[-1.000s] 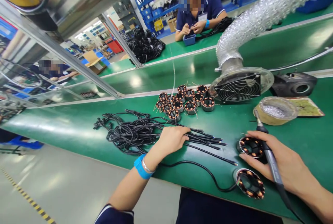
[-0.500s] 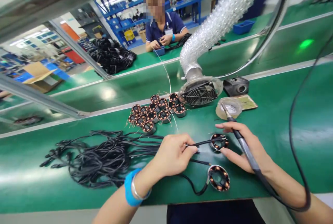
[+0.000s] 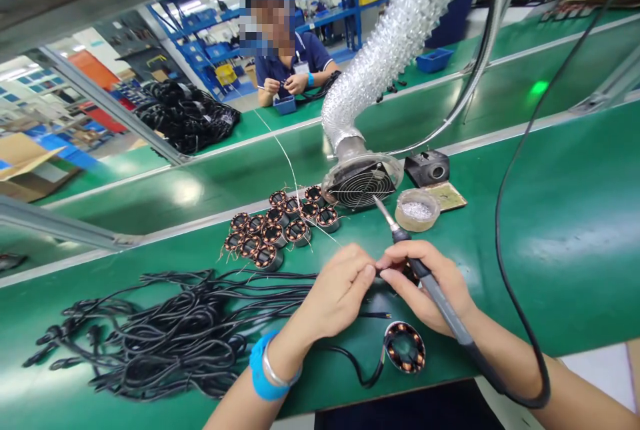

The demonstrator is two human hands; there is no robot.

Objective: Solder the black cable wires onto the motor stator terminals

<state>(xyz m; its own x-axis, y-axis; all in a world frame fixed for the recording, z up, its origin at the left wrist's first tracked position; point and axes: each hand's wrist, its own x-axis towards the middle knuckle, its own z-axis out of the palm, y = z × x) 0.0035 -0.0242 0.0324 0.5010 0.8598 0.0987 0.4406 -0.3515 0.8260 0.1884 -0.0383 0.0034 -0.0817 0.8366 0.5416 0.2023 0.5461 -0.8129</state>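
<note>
My left hand (image 3: 345, 290) is closed on a black cable end, its fingertips meeting those of my right hand. My right hand (image 3: 435, 283) carries a soldering iron (image 3: 440, 300) across the palm, tip up and left, while thumb and forefinger pinch at the cable end. Behind these fingers a copper-wound ring is mostly hidden. Nearer the front edge lies another wound ring (image 3: 405, 348) joined to a black cable. A bundle of black cables (image 3: 170, 337) spreads to the left. Several wound rings (image 3: 274, 233) stand grouped beyond my left hand.
A fan (image 3: 365, 185) on a silver duct (image 3: 350, 100) stands behind the hands. Right of it are a round dish (image 3: 418, 210), a flat sponge tray (image 3: 447, 195) and a black holder (image 3: 427, 168). A co-worker (image 3: 295, 63) sits across the bench.
My right hand has moved left, bringing its fingertips to my left hand. The iron's tip has left the dish. The whole view has shifted somewhat.
</note>
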